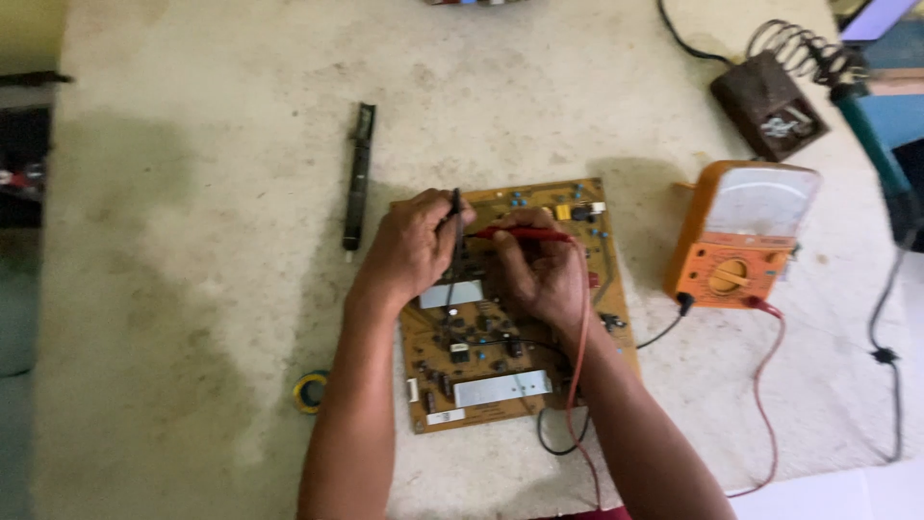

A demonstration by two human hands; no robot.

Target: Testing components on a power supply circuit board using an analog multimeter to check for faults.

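Observation:
A brown circuit board [500,380] with small components and two silver heat sinks lies flat on the worn table. My left hand [409,248] grips a black test probe [453,231] held upright over the board's upper part. Beside it, my right hand [544,274] holds a red test probe [520,233] pointing left, its tip close to the black probe. Red and black leads run from the probes along my right forearm to an orange analog multimeter [736,241] at the right of the board.
A long black tool [358,178] lies left of the board. A yellow tape roll [310,392] sits by my left forearm. A soldering iron stand with coil [780,96] and a blue-handled iron [871,135] stand at the back right. A black cable [890,318] trails down the right edge.

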